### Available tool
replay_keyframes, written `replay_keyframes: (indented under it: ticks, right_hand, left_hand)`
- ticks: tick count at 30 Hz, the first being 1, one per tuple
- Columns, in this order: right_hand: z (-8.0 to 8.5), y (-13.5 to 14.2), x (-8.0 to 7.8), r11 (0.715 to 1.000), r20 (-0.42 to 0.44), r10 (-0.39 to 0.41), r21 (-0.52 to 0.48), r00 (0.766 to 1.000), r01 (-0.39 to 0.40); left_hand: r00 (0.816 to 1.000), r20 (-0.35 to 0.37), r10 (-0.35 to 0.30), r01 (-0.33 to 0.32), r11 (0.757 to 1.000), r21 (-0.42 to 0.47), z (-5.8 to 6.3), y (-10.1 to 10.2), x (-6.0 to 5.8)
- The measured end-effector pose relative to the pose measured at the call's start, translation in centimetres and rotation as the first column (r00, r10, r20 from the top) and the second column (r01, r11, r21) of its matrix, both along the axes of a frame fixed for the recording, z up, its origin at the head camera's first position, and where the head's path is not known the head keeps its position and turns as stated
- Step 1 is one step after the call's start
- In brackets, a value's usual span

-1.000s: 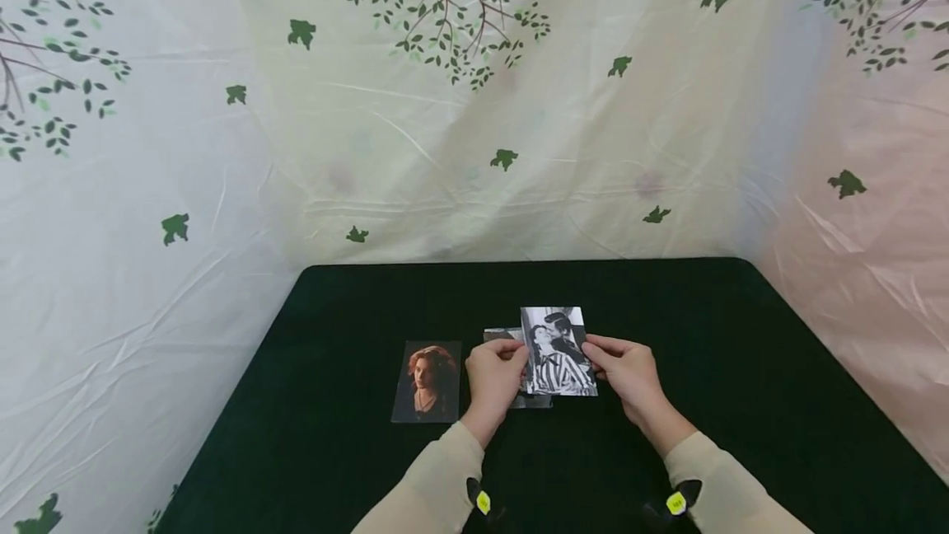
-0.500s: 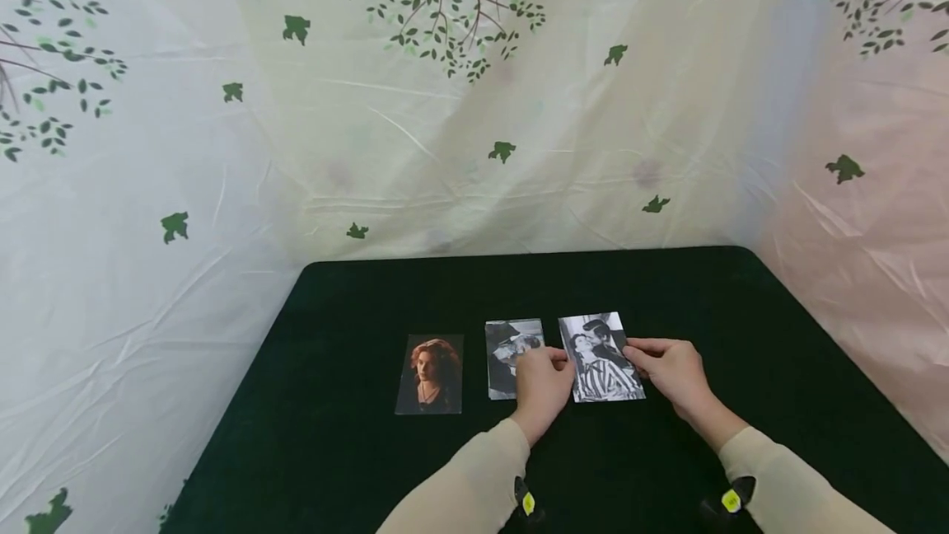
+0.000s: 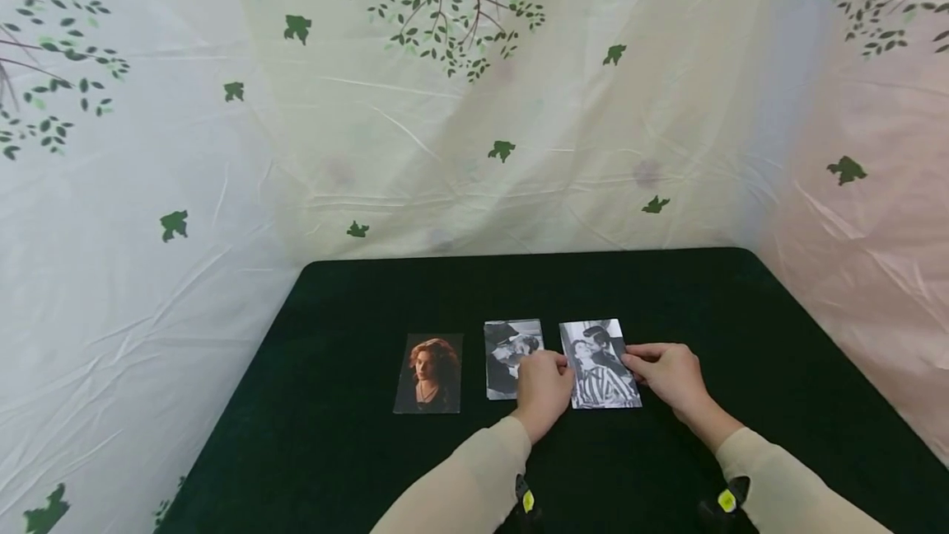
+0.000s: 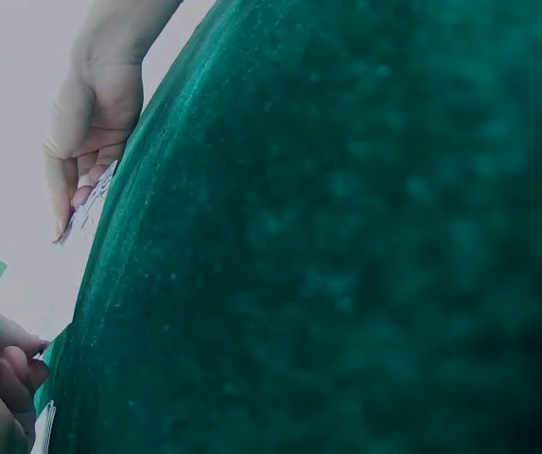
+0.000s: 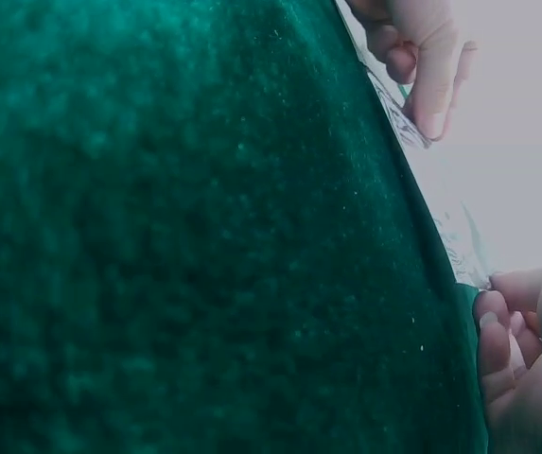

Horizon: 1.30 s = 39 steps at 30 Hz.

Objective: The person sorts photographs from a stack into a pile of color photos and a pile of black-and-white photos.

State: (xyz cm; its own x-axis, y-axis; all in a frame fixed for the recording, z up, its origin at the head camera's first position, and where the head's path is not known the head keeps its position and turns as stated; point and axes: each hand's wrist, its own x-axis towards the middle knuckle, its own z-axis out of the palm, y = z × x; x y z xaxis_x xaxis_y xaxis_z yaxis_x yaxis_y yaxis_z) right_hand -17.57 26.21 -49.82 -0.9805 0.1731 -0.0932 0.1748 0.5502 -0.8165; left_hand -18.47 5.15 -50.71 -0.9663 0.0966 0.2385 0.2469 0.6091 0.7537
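A black-and-white photo card [image 3: 600,373] of two people, one in stripes, lies right of centre in the head view. My left hand [image 3: 544,392] pinches its left edge, while the right hand [image 3: 670,377] pinches the opposite edge between thumb and fingers. Both wrist views show the card nearly edge-on, low over the cloth, with a hand at each side; whether it touches the cloth I cannot tell. Just left of it lie stacked black-and-white photo cards [image 3: 510,344], partly covered by my left hand. Farther left rests a colour portrait card [image 3: 427,377] of a red-haired person.
A dark green cloth covers the table [image 3: 356,303]. Behind and on both sides hangs a pale curtain [image 3: 415,180] printed with leaves and branches.
Both hands have carried the striped photo card right, off the stacked cards, and lowered it. Over the last half second it has come slightly nearer the person.
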Motion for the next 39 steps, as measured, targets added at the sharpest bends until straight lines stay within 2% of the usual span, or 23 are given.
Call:
replay_keyframes:
  ticks: [12,22,34,39]
  right_hand:
    - [-0.9,0.6,0.0,1.000,0.007,-0.016,-0.017,1.000,0.016]
    - [-1.0,0.5,0.2,0.999,0.023,-0.047,0.004,0.999,0.047]
    - [-1.2,0.3,0.4,0.996,0.010,-0.056,0.071,0.998,0.055]
    - [-1.3,0.2,0.4,0.994,0.005,-0.066,0.086,0.998,0.066]
  left_hand:
    - [0.999,0.039,0.022,-0.023,1.000,0.018,-0.6,0.6,-0.4]
    - [0.998,0.055,0.020,-0.019,1.000,-0.010,-0.2,1.0,-0.1]
    - [1.000,0.011,0.027,-0.026,0.998,-0.056,-0.5,1.3,-0.1]
    - [1.000,-0.005,0.024,-0.024,0.999,-0.043,-0.6,1.2,-0.3]
